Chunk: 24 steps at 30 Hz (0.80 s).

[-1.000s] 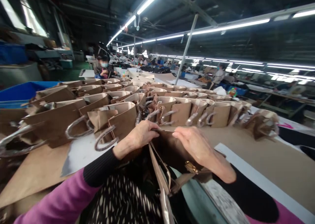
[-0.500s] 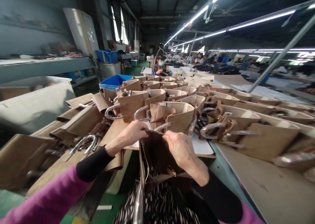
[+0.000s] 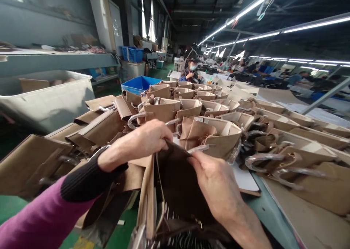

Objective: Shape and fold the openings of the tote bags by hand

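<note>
Factory workshop

Brown bags (image 3: 164,112) of one kind are massed in rows, their handles (image 3: 266,157) plastic-wrapped. A long bench (image 3: 65,64) is set along the wall (image 3: 54,8), and a big bin (image 3: 46,105) is placed before it. The place is lit by strip lights (image 3: 317,25); farther back, workers (image 3: 185,74) are seen.

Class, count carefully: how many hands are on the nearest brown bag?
2. The left hand holds the upper edge of the brown bag on the left; the right hand grasps that edge further right. Some fingers are hidden.
</note>
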{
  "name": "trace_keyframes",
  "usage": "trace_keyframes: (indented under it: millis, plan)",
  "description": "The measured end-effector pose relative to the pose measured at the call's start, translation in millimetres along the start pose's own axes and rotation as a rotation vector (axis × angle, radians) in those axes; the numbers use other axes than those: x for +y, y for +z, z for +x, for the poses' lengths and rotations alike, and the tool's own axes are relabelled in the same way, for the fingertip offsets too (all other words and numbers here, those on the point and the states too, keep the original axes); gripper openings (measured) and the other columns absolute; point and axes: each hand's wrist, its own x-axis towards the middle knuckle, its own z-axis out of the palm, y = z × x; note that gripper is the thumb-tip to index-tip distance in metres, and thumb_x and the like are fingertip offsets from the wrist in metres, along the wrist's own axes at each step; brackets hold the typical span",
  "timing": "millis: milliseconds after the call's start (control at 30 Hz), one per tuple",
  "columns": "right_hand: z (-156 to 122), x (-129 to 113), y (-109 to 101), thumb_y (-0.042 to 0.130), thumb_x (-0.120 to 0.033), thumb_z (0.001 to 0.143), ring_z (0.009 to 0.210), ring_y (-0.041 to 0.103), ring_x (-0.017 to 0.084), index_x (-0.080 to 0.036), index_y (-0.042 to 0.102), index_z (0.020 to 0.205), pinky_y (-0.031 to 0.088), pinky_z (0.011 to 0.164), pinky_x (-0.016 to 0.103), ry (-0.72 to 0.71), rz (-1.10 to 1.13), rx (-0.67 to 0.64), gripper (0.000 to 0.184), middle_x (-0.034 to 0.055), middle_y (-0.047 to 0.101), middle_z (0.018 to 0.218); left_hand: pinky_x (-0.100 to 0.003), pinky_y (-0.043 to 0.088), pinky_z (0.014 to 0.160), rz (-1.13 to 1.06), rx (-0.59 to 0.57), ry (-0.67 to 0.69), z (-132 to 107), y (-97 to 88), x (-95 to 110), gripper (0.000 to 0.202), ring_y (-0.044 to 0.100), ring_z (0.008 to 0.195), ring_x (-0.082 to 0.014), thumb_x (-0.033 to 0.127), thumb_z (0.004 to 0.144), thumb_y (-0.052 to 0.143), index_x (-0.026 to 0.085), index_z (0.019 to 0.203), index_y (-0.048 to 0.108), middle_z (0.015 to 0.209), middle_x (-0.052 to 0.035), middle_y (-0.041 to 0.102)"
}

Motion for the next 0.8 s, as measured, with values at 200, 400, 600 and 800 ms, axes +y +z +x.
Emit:
trace_keyframes:
  millis: [200, 400, 600, 800]
  plan:
    - [45.4, -6.4, -24.6, 0.047, -0.029, 0.096, 0.073, 0.063, 0.025, -0.022, 0.065, 0.093, 0.035, 0.058, 0.031, 0.034, -0.209, 0.046, 0.020, 0.0060, 0.067, 0.073, -0.020, 0.029, 0.059, 0.070, 0.058, -0.039, 37.5, -38.9, -0.4, 0.019, 0.048, 0.058, -0.0093, 0.013, 0.061, 0.063, 0.013, 0.077, 0.074, 0.055, 0.0057, 0.055]
    - [45.1, 3.9, 30.9, 0.045, -0.024, 0.096, 0.074, 0.065, 0.025, -0.020, 0.065, 0.091, 0.035, 0.056, 0.030, 0.102, -0.216, -0.056, 0.021, 0.0100, 0.068, 0.076, -0.020, 0.035, 0.059, -0.045, 0.009, 0.065, 52.1, 11.0, -46.6, 0.019, 0.051, 0.059, -0.0116, 0.013, 0.063, 0.060, 0.015, 0.075, 0.074, 0.058, 0.0033, 0.062]
    - [63.5, 5.7, 19.0, 0.060, -0.026, 0.088, 0.076, 0.066, 0.025, -0.022, 0.065, 0.075, 0.032, 0.054, 0.028, 0.083, -0.154, -0.111, 0.015, 0.0053, 0.069, 0.074, -0.020, 0.031, 0.049, -0.126, -0.036, 0.010, 47.9, 9.2, -56.3, 0.016, 0.047, 0.052, -0.0113, 0.016, 0.059, 0.062, 0.016, 0.070, 0.074, 0.052, 0.0042, 0.058]
    - [85.0, 1.5, 18.7, 0.060, -0.026, 0.090, 0.082, 0.065, 0.020, -0.025, 0.067, 0.084, 0.035, 0.060, 0.025, -0.043, -0.082, -0.165, 0.009, 0.0014, 0.070, 0.079, -0.021, 0.031, 0.049, -0.264, -0.066, 0.084, 51.3, 18.3, -71.6, 0.021, 0.044, 0.053, -0.0110, 0.022, 0.062, 0.061, 0.016, 0.077, 0.075, 0.055, 0.0040, 0.057]
